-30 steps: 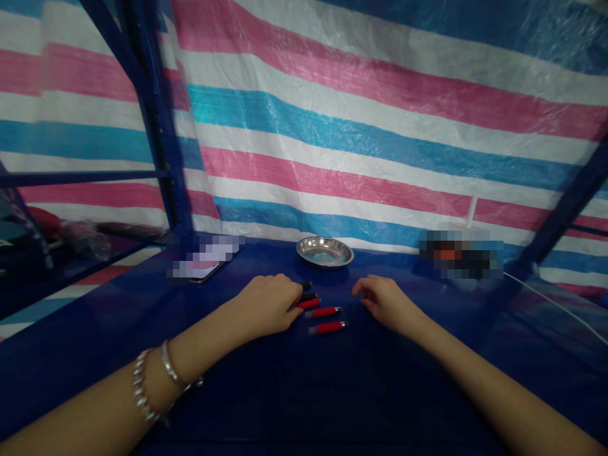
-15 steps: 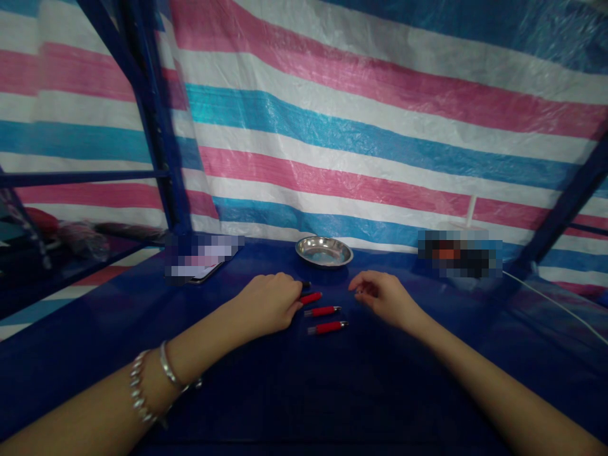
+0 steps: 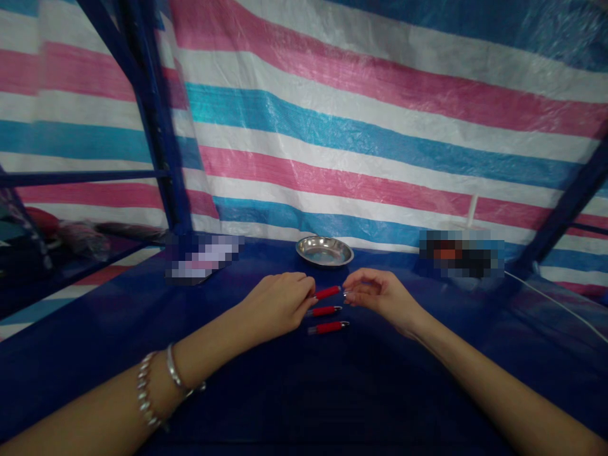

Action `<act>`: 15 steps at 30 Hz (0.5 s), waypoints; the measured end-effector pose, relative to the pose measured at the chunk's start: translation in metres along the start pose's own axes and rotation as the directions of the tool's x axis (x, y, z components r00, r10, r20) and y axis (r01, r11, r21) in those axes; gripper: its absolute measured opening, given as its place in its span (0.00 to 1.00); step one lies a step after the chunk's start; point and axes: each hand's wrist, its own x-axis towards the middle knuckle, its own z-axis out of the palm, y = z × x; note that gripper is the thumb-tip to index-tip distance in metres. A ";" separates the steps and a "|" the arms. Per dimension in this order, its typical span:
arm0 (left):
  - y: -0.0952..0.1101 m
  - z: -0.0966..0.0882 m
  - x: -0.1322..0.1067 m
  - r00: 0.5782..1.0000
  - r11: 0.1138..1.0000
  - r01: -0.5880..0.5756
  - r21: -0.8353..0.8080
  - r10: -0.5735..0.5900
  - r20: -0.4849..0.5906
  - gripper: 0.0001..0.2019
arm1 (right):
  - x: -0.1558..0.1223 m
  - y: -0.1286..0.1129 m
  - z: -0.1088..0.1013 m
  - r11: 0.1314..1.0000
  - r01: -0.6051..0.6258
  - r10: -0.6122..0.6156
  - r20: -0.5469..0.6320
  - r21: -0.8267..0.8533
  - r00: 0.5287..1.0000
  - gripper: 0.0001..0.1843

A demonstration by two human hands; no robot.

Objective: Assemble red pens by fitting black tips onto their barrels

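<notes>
My left hand (image 3: 285, 304) is closed in a pinch on a red pen barrel (image 3: 329, 292), which points right and tilts up slightly. Facing it, my right hand (image 3: 382, 296) pinches a small silvery piece (image 3: 348, 295), perhaps a pen tip, close to the barrel's right end. I cannot tell whether the two parts touch. Below the hands, on the blue table (image 3: 304, 392), lie a red pen (image 3: 327, 311) with a silvery end and a second red pen (image 3: 331, 327) like it. The left fingers partly cover the nearer pen's left end.
A shallow metal dish (image 3: 342, 256) stands behind the hands. A blurred-out flat item (image 3: 204, 259) lies at the back left, and a pixelated dark and orange object (image 3: 458, 256) at the back right with a white cable (image 3: 555, 301). Striped sheeting (image 3: 361, 126) hangs behind the table.
My left hand has moved right with the red barrel, and my right hand has come left, bringing the silvery piece near its end. A dark piece beside the left fingers is now hidden.
</notes>
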 end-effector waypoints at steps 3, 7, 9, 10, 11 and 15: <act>0.000 0.001 0.000 1.000 1.000 -0.015 -0.013 0.015 -0.001 0.07 | -0.001 0.000 0.000 1.000 0.002 -0.002 -0.001 0.013 1.000 0.10; 0.001 0.002 0.000 1.000 0.999 -0.026 -0.019 0.025 -0.010 0.07 | -0.001 0.000 0.001 1.000 0.009 -0.010 0.023 0.026 1.000 0.10; 0.001 0.002 0.000 0.999 0.999 -0.034 -0.025 0.033 -0.013 0.07 | -0.001 0.000 0.001 1.000 0.008 -0.009 0.024 0.024 1.000 0.10; 0.001 0.002 0.000 0.999 0.999 -0.037 -0.027 0.037 -0.015 0.07 | -0.001 0.000 0.001 1.000 0.008 -0.009 0.017 0.022 1.000 0.10; 0.001 0.003 0.000 0.999 0.999 -0.040 -0.027 0.039 -0.017 0.07 | -0.001 0.000 0.001 1.000 0.010 -0.010 0.005 0.021 1.000 0.10; 0.000 0.003 0.000 0.999 0.999 -0.040 -0.030 0.039 -0.016 0.07 | 0.000 -0.001 0.002 0.999 0.041 -0.040 -0.053 0.010 0.998 0.09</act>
